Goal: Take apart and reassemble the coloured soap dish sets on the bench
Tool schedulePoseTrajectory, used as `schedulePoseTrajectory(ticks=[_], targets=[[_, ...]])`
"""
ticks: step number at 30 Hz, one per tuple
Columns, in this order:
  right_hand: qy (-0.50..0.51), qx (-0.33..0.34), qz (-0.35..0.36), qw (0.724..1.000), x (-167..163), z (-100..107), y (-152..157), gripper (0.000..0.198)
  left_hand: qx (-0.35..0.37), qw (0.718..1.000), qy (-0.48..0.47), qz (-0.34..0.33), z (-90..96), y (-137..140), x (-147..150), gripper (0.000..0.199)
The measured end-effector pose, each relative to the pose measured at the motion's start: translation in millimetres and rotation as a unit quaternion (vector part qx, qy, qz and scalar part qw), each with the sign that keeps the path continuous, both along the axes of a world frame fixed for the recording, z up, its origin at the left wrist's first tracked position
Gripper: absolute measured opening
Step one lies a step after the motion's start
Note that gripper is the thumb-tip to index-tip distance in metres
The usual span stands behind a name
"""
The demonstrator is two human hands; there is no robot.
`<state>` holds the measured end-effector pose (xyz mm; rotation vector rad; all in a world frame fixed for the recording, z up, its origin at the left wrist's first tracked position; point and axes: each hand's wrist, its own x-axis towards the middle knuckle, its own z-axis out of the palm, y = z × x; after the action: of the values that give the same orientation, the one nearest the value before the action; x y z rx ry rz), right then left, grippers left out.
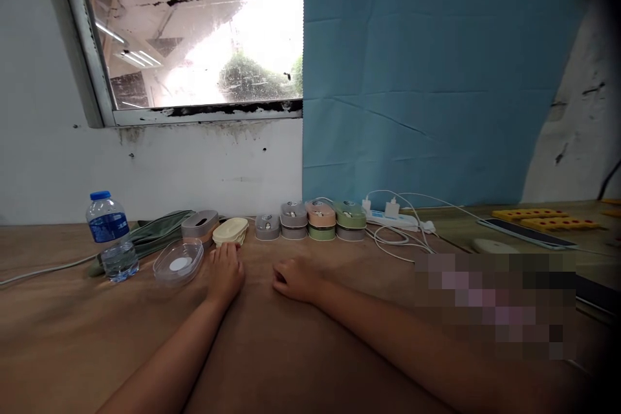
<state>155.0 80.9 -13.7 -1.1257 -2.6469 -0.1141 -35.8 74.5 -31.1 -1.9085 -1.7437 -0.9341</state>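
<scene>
My left hand [226, 273] rests on the brown tabletop with its fingers stretched forward, close to a small stack of cream oval lids or trays [231, 230]. Whether the fingertips touch the stack I cannot tell. To its left lies a clear plastic oval container [178, 263] with a white round patch. Behind that stands a grey oval box [200, 226] with a slot in its top. My right hand [297, 278] lies on the table with curled fingers and holds nothing I can see. Beyond it, small lidded boxes stand in a row: grey [267, 227], grey stacked [294, 220], pink over green [321, 220], green over grey [350, 220].
A water bottle [111, 239] stands at the left beside a dark green cloth bag [160, 233]. White cables run from a power strip [395, 219] at the back right. A phone [526, 233] and yellow strips [557, 224] lie farther right, near a pixelated patch.
</scene>
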Motion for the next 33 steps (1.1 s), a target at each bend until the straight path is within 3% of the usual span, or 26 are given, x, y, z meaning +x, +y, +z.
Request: schedulePoseTrajectory(ticks=[5, 10, 23, 27, 30, 33], targets=[[-0.009, -0.031, 0.001, 0.999, 57.4, -5.8, -44.2, 0.021, -0.001, 0.997, 0.069, 0.042, -2.3, 23.7, -6.1, 0.036], [0.011, -0.029, -0.049, 0.998, 108.3, -9.3, -63.6, 0.027, -0.016, 0.994, 0.074, 0.08, -1.9, 47.1, -17.0, 0.041], [0.024, -0.054, -0.04, 0.997, 114.0, -9.3, -58.8, 0.025, -0.072, 0.992, 0.094, 0.05, 4.7, 51.9, -22.1, 0.037], [0.036, -0.05, -0.038, 0.997, 114.5, -9.7, -57.7, 0.022, -0.061, 0.994, 0.089, 0.007, 14.2, 40.9, -14.6, 0.03], [0.072, -0.019, -0.04, 0.996, 114.4, -8.7, -56.7, 0.022, -0.046, 0.993, 0.063, -0.089, 24.9, 33.0, 3.3, 0.025], [0.121, 0.044, -0.044, 0.991, 115.9, -6.5, -56.8, 0.023, -0.091, 0.975, 0.017, -0.202, 40.2, 25.0, 31.7, 0.021]])
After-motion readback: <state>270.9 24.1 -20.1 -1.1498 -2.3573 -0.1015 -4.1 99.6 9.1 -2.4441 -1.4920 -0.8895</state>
